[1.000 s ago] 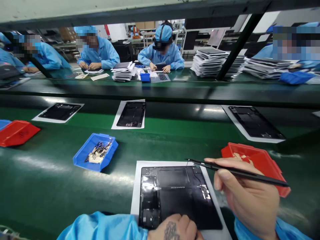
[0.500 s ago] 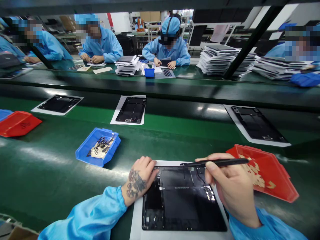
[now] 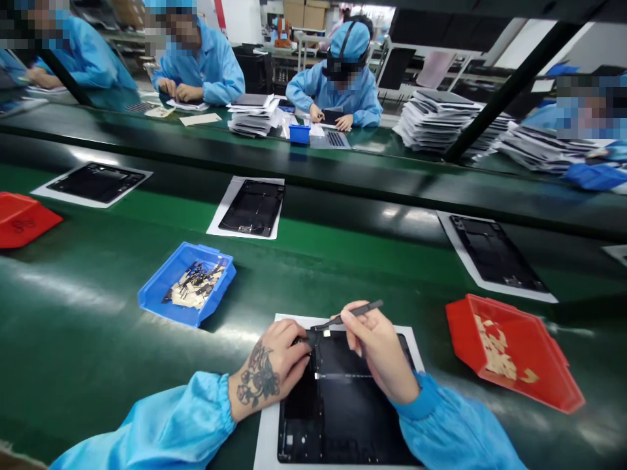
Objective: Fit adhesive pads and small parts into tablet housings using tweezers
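A black tablet housing (image 3: 360, 411) lies on white paper (image 3: 267, 424) in front of me, its inner side with cables and small parts facing up. My left hand (image 3: 269, 365) is at its far left corner, fingers curled and pressed together over the edge; the fingertips are partly hidden. In my right hand (image 3: 375, 346) is a pair of black tweezers (image 3: 355, 312), gripped between thumb and fingers. The tweezers' tips reach the top edge close to my left fingers, beside a small pale piece (image 3: 326, 333). My right hand and sleeve cover the housing's right part.
A blue bin (image 3: 161, 294) of small dark and cream parts stands at left, a red bin (image 3: 533, 346) of cream pieces at right. Another red bin (image 3: 29, 219) is far left. More housings (image 3: 252, 207) lie on papers along the green strip. Co-workers (image 3: 337, 91) sit across.
My right hand has moved left with the tweezers, from the housing's upper right to its upper left corner. My left fingers have curled in more. The camera view has tilted and shifted slightly.
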